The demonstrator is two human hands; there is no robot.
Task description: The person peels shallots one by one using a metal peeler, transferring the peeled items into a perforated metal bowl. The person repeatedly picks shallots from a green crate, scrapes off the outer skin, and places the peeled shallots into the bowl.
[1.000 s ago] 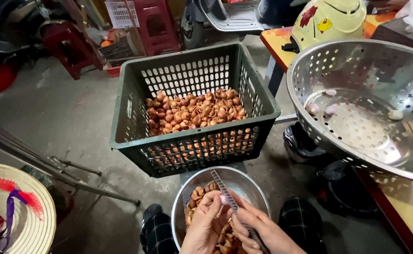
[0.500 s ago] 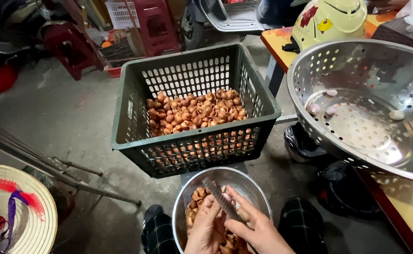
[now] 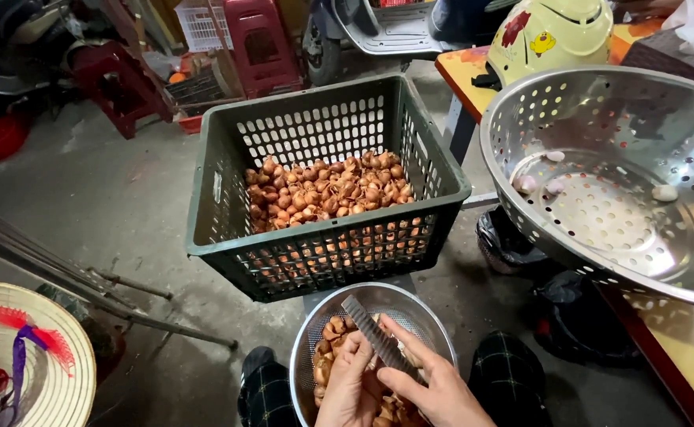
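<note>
Grey concrete floor (image 3: 110,205), cluttered workshop-type room. Far left, at the lower edge of the floor — a conical straw hat (image 3: 23,360) with red and purple ribbon, metal rods (image 3: 62,273) beside it. Red plastic stools (image 3: 256,43) along the back. Centre: dark green plastic crate (image 3: 323,245) part-filled with brown shelled bulbs (image 3: 323,190). Just in front of it, between the person's knees, a small metal colander (image 3: 410,312) with more brown pieces. Over it the left hand (image 3: 351,391), fingers curled around a small piece — cannot tell exactly what. Right hand (image 3: 434,387) just beside, touching it, fingers pinching a knife (image 3: 379,336), blade angled up-left over the bowl rim. Far right: large perforated steel colander (image 3: 600,158) on the orange tabletop (image 3: 691,356) edge, few pale peeled cloves (image 3: 556,186) inside; cream helmet (image 3: 552,32) behind.
</note>
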